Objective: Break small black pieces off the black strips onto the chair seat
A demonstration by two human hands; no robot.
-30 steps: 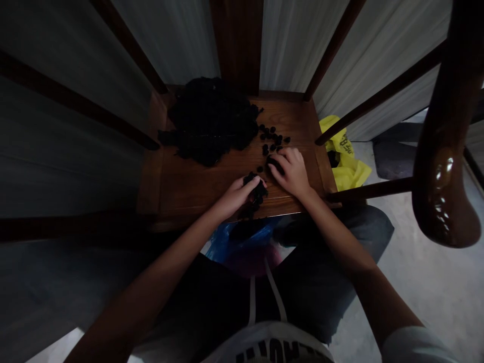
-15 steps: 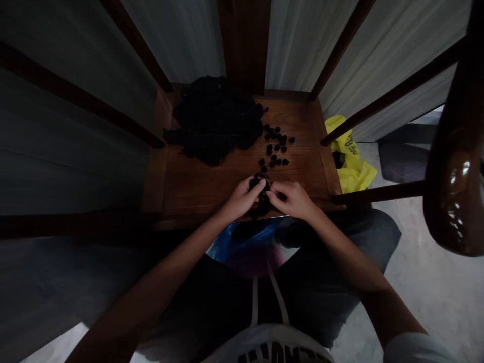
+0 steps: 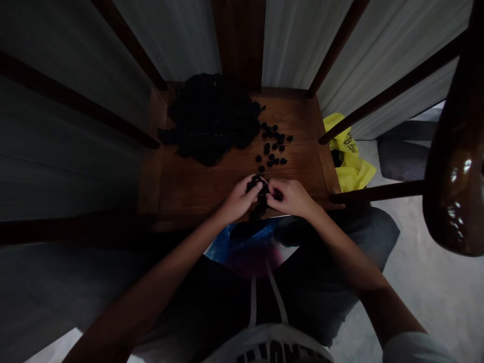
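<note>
Bearing black pieces (image 3: 266, 148) — wooden seat (image 3: 200, 189) | yellow bag (image 3: 353, 175) beside | pale floor (image 3: 419, 252)

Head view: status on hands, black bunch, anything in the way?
Left hand gripping black bunch. Right hand at its right edge, grip unclear in dim light. Loose black pieces and dark heap on wooden seat beyond, apart from both hands.

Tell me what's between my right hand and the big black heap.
In the head view, small black pieces lie scattered on the wooden seat between your right hand and the heap.
</note>
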